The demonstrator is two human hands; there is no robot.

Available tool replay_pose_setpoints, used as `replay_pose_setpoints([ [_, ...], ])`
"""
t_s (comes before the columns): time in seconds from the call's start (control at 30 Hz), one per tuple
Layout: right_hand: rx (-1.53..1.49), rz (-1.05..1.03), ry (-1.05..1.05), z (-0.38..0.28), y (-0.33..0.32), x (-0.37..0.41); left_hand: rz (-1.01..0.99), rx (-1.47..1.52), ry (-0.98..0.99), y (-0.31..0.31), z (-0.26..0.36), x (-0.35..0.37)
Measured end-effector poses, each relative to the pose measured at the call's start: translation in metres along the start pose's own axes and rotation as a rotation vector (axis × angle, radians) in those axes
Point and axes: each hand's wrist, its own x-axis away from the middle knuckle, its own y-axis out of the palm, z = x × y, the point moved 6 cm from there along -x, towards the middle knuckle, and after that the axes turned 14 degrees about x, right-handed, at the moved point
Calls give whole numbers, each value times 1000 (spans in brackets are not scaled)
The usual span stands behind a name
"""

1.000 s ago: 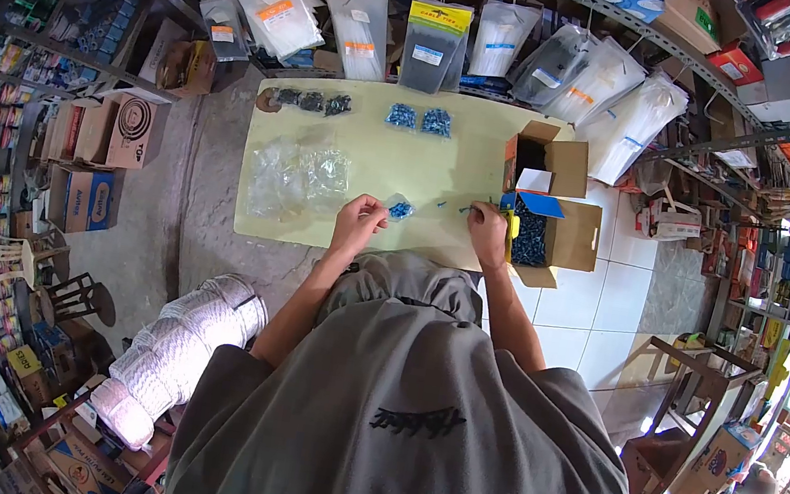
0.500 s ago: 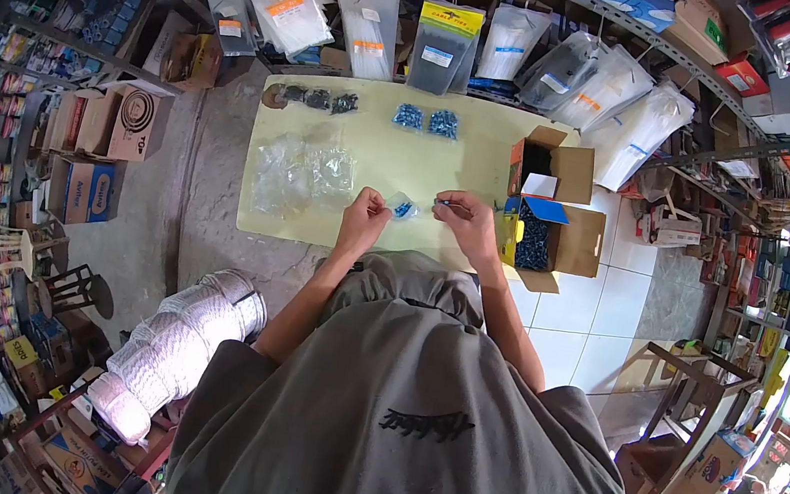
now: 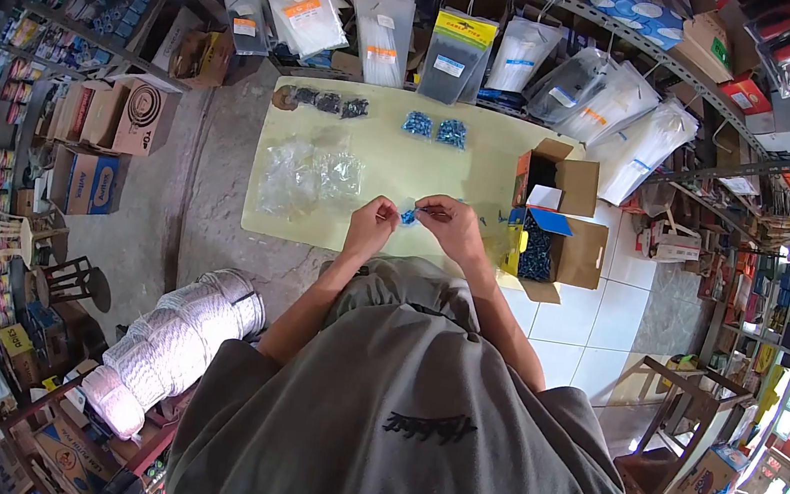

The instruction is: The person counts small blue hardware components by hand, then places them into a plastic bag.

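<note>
My left hand (image 3: pixel 373 225) pinches the left edge of a small clear plastic bag (image 3: pixel 408 217) over the near part of the table. Small blue pieces show inside the bag, too small to name for sure. My right hand (image 3: pixel 450 226) is at the bag's right side, its fingertips pinched together at the bag; what they hold is hidden. Farther back lie two filled bags of blue pieces (image 3: pixel 435 129) side by side. To the right, an open carton of blue pieces (image 3: pixel 537 252) stands with its flaps folded out.
Empty clear bags (image 3: pixel 312 175) lie spread at the table's left. Several bags of dark pieces (image 3: pixel 330 104) sit at its back left. Another open carton (image 3: pixel 548 178) holds dark contents. Packs of cable ties (image 3: pixel 457 57) hang beyond the pale yellow table (image 3: pixel 317 229).
My right hand has moved left, from beside the bag with a small blue piece to the bag itself. My left hand still pinches the bag. The whole view has shifted slightly.
</note>
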Motion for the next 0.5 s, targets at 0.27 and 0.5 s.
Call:
replay_pose_setpoints([
  [0.27,121,23,7,-3,4,1,42,33,15,-2,10,6],
  [0.5,130,55,-40,-7,7,4,52,-18,3,-2,15,7],
])
